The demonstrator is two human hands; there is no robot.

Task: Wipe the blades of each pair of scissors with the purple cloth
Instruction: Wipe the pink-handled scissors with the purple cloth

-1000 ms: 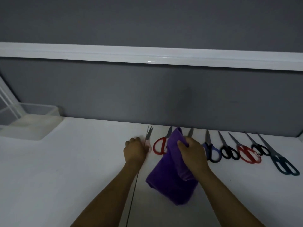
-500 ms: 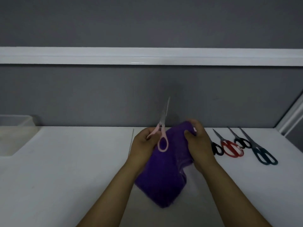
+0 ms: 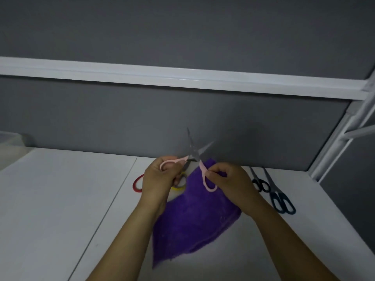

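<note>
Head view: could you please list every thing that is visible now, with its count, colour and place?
pink scissors: 1, pink handles, blades spread, held above the cloth.
purple cloth: 1, purple, below both hands.
red handle loop: 1, red, on table left of left hand.
yellow handle loop: 1, yellow, partly behind left hand.
black scissors: 1, black, on table right of right hand.
dark blue scissors: 1, dark blue, rightmost on table.
table: 1, white.
partition: 1, grey, behind table.
clear box: 1, translucent, far left.
left hand: 1, fingers grip one pink handle.
right hand: 1, fingers pinch other pink handle.
</note>
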